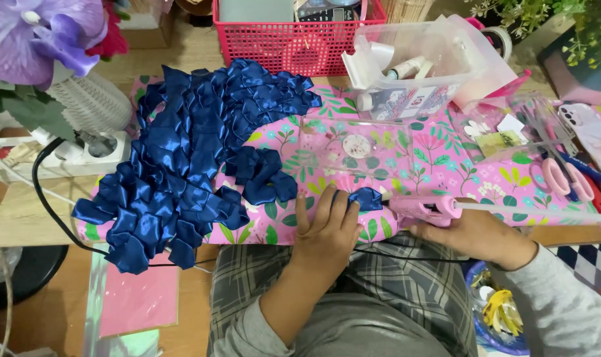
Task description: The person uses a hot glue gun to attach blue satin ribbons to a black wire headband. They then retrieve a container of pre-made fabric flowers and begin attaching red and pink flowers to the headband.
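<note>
My left hand lies flat on the pink floral board's near edge, fingertips pressing a small folded blue satin ribbon piece. In my right hand is a pink glue gun, its nozzle at that ribbon piece and a clear glue stick trailing right. A big mass of folded blue ribbon petals covers the board's left half. A small cluster of blue petals sits just beyond my left hand.
A red mesh basket and a clear plastic box of supplies stand at the back. Pink scissors and a phone lie at right. A white power strip with black cable and a vase of purple flowers sit left.
</note>
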